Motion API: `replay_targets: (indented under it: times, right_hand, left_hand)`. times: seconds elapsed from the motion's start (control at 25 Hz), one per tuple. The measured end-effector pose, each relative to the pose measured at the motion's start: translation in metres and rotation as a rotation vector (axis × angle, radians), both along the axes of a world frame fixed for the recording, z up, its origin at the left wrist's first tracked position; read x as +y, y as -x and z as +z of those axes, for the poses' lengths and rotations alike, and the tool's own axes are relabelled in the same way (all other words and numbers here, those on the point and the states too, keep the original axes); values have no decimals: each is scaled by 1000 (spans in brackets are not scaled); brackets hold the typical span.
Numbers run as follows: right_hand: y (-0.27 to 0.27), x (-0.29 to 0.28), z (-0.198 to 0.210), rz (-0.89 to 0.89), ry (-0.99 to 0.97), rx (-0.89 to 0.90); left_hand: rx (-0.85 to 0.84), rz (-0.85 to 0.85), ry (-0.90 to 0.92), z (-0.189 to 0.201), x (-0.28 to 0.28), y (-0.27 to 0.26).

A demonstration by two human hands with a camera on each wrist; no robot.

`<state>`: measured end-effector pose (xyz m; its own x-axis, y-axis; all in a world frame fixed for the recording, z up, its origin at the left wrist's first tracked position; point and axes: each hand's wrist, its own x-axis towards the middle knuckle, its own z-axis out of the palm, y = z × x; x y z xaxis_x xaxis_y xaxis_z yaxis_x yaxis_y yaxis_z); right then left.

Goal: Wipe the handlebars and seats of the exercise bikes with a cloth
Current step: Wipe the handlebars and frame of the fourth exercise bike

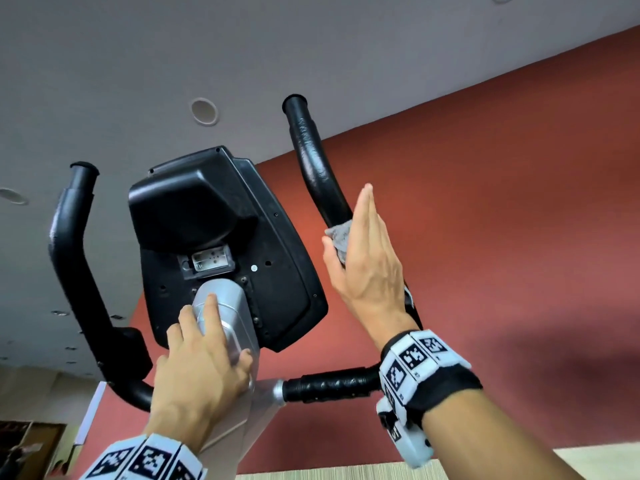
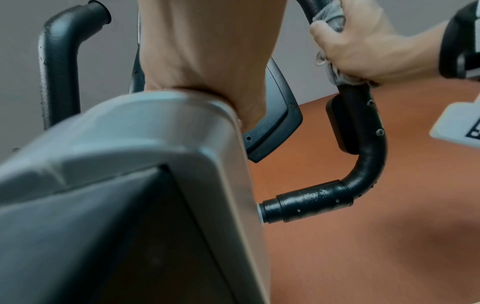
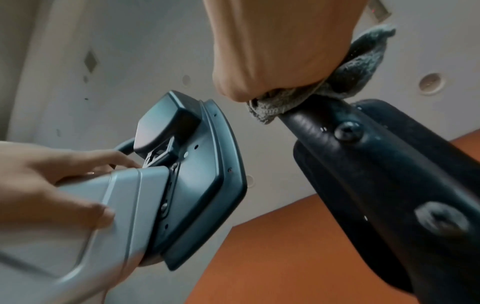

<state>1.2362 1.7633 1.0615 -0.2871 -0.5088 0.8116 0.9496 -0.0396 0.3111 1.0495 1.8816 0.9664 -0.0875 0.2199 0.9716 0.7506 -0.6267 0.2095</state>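
I look up at the exercise bike's black console [image 1: 214,230] from below. My right hand [image 1: 358,237] holds a grey cloth [image 1: 341,233] wrapped against the black right handlebar [image 1: 311,157], about halfway up it, with the thumb round the cloth. The left wrist view shows the right hand [image 2: 363,47] closed round the cloth [image 2: 335,18] and the bar [image 2: 363,127]. My left hand [image 1: 207,348] grips the silver post [image 1: 232,306] under the console, fingers on top, thumb on its side. The left handlebar [image 1: 69,244] stands untouched. No seat is in view.
A horizontal black bar [image 1: 329,384] runs from the post toward my right wrist. Droplets sit on this bar section [image 2: 314,197]. A red wall [image 1: 502,202] is behind the bike and a grey ceiling with round lights [image 1: 204,111] is above.
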Motion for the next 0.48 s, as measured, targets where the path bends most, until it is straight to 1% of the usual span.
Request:
replay_targets:
  times: [0.04, 0.12, 0.2, 0.28, 0.36, 0.48]
  right_hand:
    - [-2, 2, -3, -12, -5, 22]
    - [13, -3, 7, -22, -22, 30]
    - [35, -13, 24, 31, -25, 21]
    - [41, -17, 33, 74, -20, 3]
    - [22, -12, 22, 61, 31, 9]
    - [-18, 3, -18, 116, 189, 79]
  left_hand:
    - [4, 9, -3, 0, 0, 0]
    - [7, 13, -4, 1, 0, 1]
    - [0, 10, 1, 0, 0, -1]
    - [0, 21, -20, 2, 0, -1]
    - [12, 14, -17, 2, 1, -1]
    - [5, 20, -11, 1, 1, 0]
